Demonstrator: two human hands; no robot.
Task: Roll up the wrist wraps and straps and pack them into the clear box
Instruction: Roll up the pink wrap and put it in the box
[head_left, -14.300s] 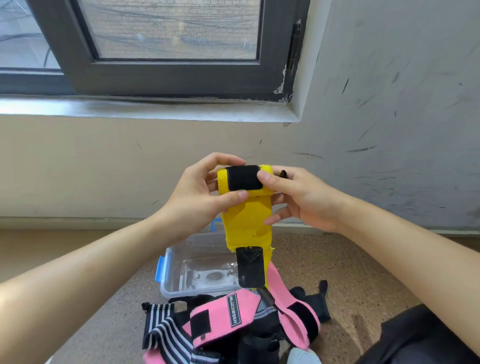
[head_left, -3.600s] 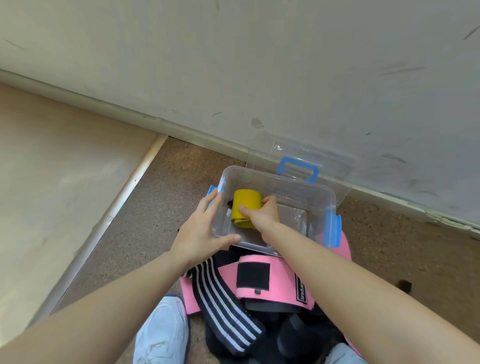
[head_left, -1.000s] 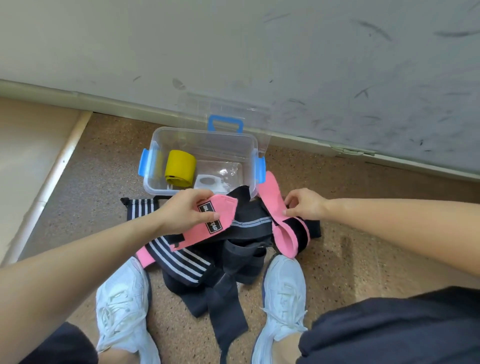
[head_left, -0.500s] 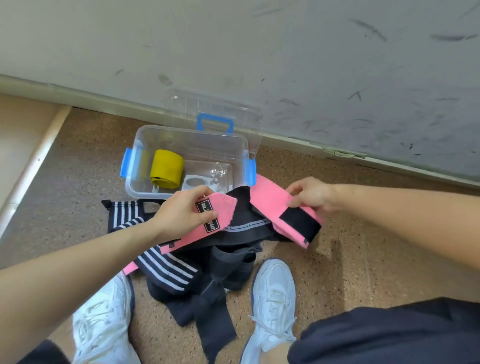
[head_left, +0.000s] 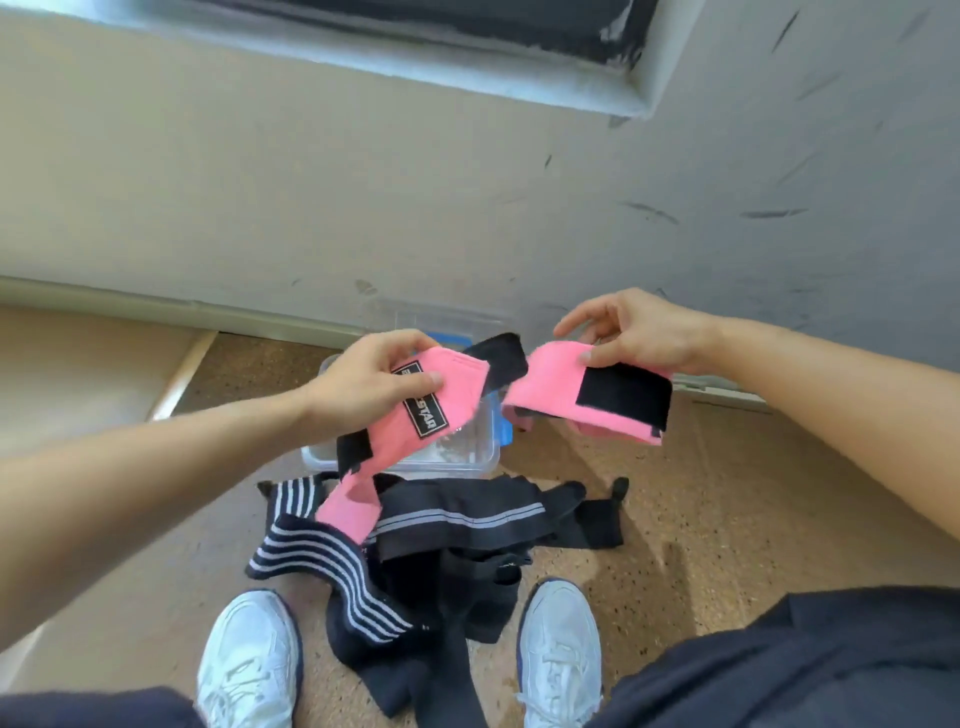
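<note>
Found left hand (head_left: 363, 384) gripping labelled pink wrap (head_left: 431, 415), right hand (head_left: 644, 338) pinching second pink wrap (head_left: 556, 395) (velcro (head_left: 623, 397) outward), both over clear box (head_left: 467, 447). Advise rolling one at a time, tightly.

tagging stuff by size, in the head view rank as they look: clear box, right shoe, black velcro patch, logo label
1. clear box, partly hidden
2. right shoe, cut by the frame
3. black velcro patch
4. logo label
Patch and label are held nearer the camera, which enlarges them.
</note>
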